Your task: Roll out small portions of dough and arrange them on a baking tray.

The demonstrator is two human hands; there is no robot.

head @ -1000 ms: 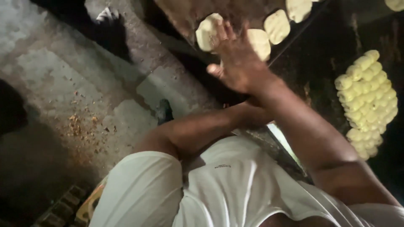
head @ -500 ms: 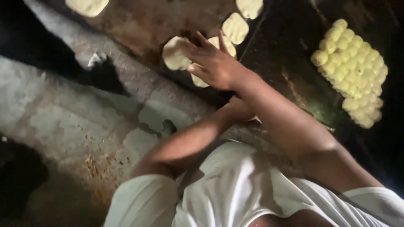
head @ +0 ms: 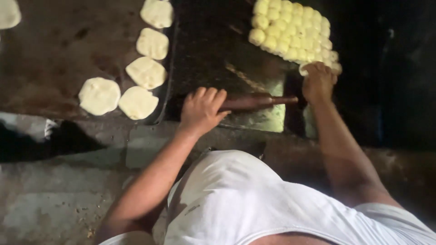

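While left hand (head: 202, 109) grips rolling pin (head: 254, 102), right hand (head: 319, 81) pinches dough ball (head: 305, 69).

Left hand (head: 201, 110) on rolling pin (head: 256, 101); right hand (head: 319, 81) seemingly pinching dough balls (head: 293, 31).

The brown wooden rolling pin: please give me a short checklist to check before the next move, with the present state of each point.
1. Left hand rests on the brown wooden rolling pin: ok.
2. Right hand has its grip on a pale round dough ball: ok.
3. Cluster of pale dough balls is within reach of the right hand: ok.
4. Bare space on the dark work board: ok.
5. Flat round dough discs lie apart from the rolling pin: ok.
6. Board surface floured: cannot tell.
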